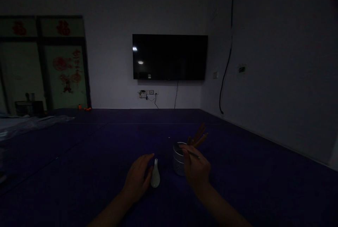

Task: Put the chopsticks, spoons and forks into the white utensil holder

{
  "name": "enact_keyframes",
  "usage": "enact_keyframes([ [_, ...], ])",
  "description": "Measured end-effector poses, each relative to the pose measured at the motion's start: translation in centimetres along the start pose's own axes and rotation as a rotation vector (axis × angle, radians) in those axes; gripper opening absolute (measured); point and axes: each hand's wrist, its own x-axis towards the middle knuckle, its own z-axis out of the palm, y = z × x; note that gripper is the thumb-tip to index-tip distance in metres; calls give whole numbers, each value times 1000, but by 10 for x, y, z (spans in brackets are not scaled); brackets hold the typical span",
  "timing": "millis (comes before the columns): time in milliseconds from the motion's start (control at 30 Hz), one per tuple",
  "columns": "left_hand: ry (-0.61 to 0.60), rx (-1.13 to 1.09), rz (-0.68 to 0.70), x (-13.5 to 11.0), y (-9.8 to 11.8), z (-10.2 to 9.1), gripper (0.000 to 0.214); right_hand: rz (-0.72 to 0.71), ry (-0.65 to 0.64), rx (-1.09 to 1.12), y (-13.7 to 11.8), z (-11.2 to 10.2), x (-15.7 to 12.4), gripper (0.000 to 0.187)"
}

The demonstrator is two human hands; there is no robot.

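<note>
My left hand (pixel 137 177) rests on the dark blue surface, its thumb and fingers apart. Just to its right lies a white soup spoon (pixel 155 178), bowl toward me and handle pointing away; whether the thumb touches it I cannot tell. At the rim of a round grey utensil holder (pixel 179 161), my right hand (pixel 197 167) pinches a thin, dark stick-like utensil (pixel 194 154). Its far end is hard to make out in the dim light. Several brown wooden handles (pixel 200 139) lean out of the holder's right side, partly hidden behind my right hand.
A dark blue floor covering (pixel 118 135) spreads around the hands. Clear plastic sheeting (pixel 34 124) lies at the left, and small orange items (pixel 86 108) sit by the door. A black television (pixel 170 57) hangs on the far wall; a cable (pixel 225 72) runs down the right wall.
</note>
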Motion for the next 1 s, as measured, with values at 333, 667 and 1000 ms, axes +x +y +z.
enact_keyframes([
  [333,-23,-14,-2,1,3,-1,36,57,-20,-268,19,-3,8,62],
  [667,-14,-3,-4,0,3,-2,34,325,-41,-168,43,-9,19,71],
  [1000,-11,-7,-10,-2,1,-1,33,428,23,105,65,-6,17,64],
])
